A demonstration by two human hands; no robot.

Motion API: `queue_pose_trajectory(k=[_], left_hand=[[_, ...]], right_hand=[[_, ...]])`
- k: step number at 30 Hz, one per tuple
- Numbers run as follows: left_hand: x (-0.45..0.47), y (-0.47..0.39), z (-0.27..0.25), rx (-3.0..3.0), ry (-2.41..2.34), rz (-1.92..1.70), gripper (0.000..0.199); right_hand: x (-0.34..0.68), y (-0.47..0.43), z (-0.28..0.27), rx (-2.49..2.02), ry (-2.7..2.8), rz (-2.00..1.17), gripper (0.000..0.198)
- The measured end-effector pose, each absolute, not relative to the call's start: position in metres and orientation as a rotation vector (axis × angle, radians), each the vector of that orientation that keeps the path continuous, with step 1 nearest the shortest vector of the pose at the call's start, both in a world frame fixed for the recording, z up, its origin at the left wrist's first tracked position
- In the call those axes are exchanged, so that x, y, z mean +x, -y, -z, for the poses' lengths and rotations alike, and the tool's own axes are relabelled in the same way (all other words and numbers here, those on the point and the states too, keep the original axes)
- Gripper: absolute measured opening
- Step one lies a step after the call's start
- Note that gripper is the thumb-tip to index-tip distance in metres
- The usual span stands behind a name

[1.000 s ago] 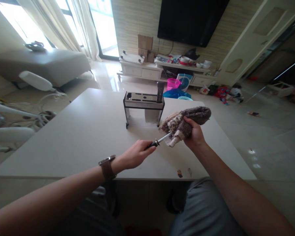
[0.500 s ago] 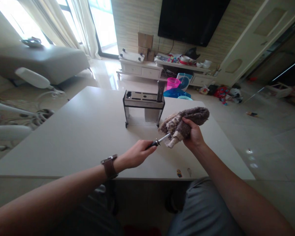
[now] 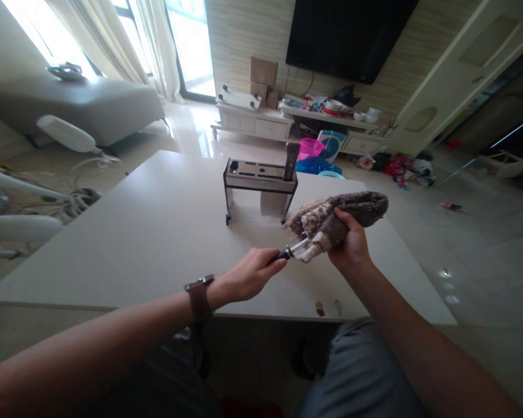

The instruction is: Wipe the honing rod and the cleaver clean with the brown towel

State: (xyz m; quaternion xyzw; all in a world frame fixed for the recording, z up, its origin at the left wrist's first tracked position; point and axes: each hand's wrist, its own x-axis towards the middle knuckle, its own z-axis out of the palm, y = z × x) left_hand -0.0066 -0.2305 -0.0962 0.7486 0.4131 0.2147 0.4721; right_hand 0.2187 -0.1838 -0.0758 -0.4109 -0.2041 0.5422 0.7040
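Black-handled metal rod (image 3: 282, 255) sits just right of centre in the frame, slanting up and to the right above the worktop (image 3: 148, 249), its far end hidden in the folds of a brown and cream cloth (image 3: 359, 210). The left hand (image 3: 251, 274) grasps the handle with the fingers wrapped round it, and a watch (image 3: 199, 295) with a brown strap circles that wrist. The right hand (image 3: 353, 247) grips the bunched cloth, thumb on top; its other fingers are mostly hidden. Just beyond the cloth, at the centre of the frame, stands a slotted rack (image 3: 259, 171) with a dark handle (image 3: 290, 160) sticking up from its right end and a broad blade hanging below. The cloth is near the rack's right leg, so the rack stands close to the work on that side. A small yellow and blue piece (image 3: 319, 309) and a pale one (image 3: 338, 307) lie at the worktop's near edge, lower right of centre. White chairs (image 3: 67, 134) crowd the left of the frame. Beyond the worktop, upper centre, are a pink basket (image 3: 310, 149), a blue item (image 3: 316, 165) and a low white cabinet (image 3: 270, 128), with a black television (image 3: 353, 40) above.
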Motion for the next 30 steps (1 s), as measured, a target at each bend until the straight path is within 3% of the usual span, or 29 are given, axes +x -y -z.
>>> queue_pose_trajectory(k=[30], left_hand=[[-0.010, 0.225, 0.111, 1.837, -0.990, -0.551, 0.043]], right_hand=[[0.209, 0.186, 0.090, -1.019, 0.505, -1.224, 0.023]])
